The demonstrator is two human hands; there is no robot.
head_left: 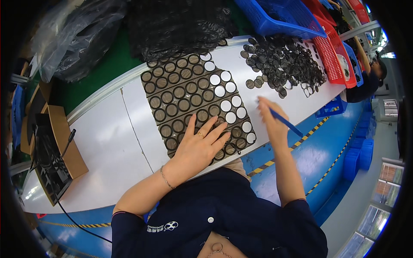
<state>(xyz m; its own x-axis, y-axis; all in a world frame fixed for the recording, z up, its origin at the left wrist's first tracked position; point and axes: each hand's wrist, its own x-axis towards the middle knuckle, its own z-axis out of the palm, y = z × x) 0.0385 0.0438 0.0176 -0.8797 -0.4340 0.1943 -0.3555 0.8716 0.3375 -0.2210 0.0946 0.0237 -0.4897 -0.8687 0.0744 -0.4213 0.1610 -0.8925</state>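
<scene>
A dark sheet of joined panels, set with rows of black rings, lies on the white table. Along its right side, several rings show white round faces; the others look brown-grey inside. My left hand rests flat on the near part of the sheet, fingers spread, covering some rings. Off the sheet's right edge, my right hand is closed around a slim blue pen-like tool, which slants down to the right. Beyond that hand spreads a loose heap of dark round discs.
Blue and red plastic baskets stand past the disc heap. Black plastic-wrapped material and a clear bag lie at the back. A cardboard box with cables sits left. Another person is at far right.
</scene>
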